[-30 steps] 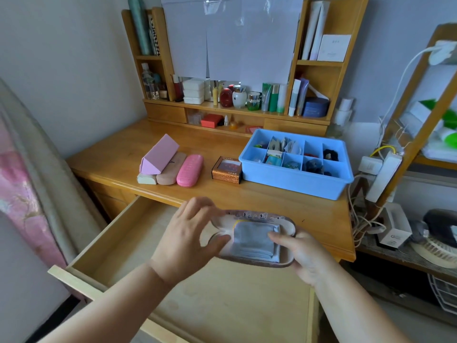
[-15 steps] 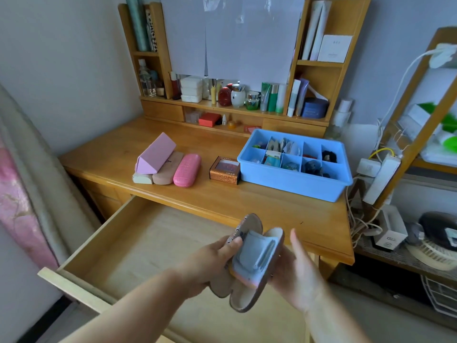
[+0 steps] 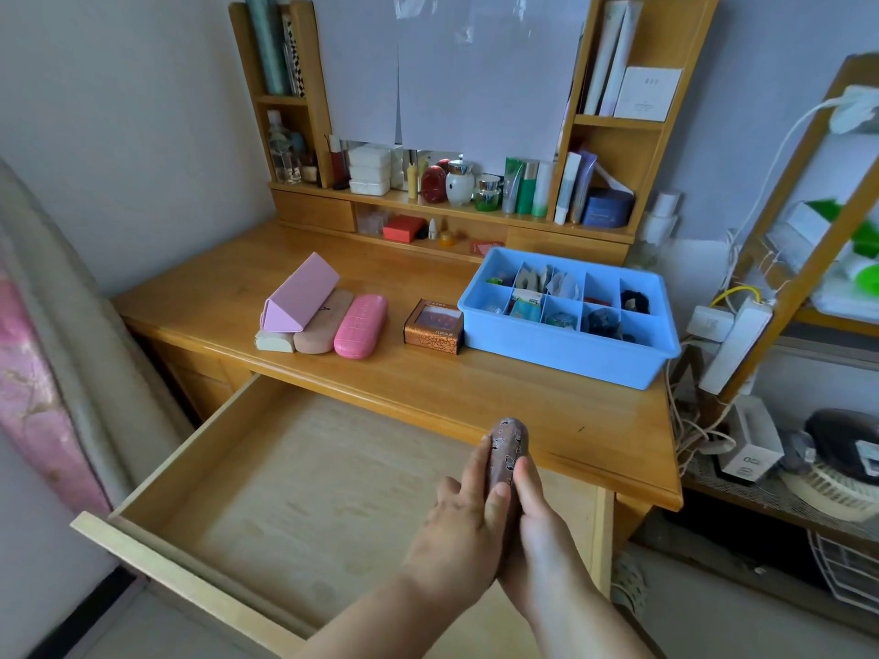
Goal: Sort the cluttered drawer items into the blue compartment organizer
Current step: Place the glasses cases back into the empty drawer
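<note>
While the wide wooden drawer (image 3: 266, 492) stands pulled out under the desk's front edge, the left hand (image 3: 463, 525) and right hand (image 3: 537, 530) press a closed brown patterned glasses case (image 3: 506, 449) between them, fingers wrapped along its sides, over the drawer's right end. The blue plastic compartment organizer (image 3: 566, 347) sits at the desk's right edge, partly filled.
</note>
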### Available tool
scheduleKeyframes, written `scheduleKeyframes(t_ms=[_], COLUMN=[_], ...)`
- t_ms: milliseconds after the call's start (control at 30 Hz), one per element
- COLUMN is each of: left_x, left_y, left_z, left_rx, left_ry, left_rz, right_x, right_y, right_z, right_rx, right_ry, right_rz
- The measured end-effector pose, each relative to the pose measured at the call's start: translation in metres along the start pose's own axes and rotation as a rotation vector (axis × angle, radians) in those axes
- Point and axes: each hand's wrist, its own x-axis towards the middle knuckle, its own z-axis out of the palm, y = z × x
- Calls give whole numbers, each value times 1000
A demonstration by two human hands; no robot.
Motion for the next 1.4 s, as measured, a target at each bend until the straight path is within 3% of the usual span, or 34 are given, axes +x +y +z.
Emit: scheduleKeyframes(t_ms=[167,300,400,567,633,767,867,967,1067,1233,1333,1400], left_x=[2,9,13,18,27,58,94,136,189,227,212,190], left_y=[2,-8,-22,-58,-72,-75,-70,-68,-73,-72,-61,-54], left_z=[-1,-17,-41,-97,-123,-163,-183,-199,-204,-200,-180,-160], left_rx=[46,66,-133,-383,-354,-235,-21,258,458,478,372,297], left_ry=[-22,-102,46,360,431,421,490,630,628,611,657,607], left_rz=[12,22,63,-52,-73,-41,40,109,105,-21,148,277], right_x=[4,8,12,41,57,101,132,141,150,151,152,158], right_y=[-1,-6,-21,-62,-72,-79,-72,-63,-62,-62,-58,-51], right_z=[0,4,10,11,16,35,41,36,28,31,49,74], right_rx=[-88,-122,-528,-960,-1140,-1544,-1710,-1745,-1705,-1665,-1389,-992], right_ry=[24,-110,-184,64,104,100,51,56,42,44,6,-47], right_rz=[51,-13,-183,-548,-633,-729,-759,-801,-814,-762,-632,-464])
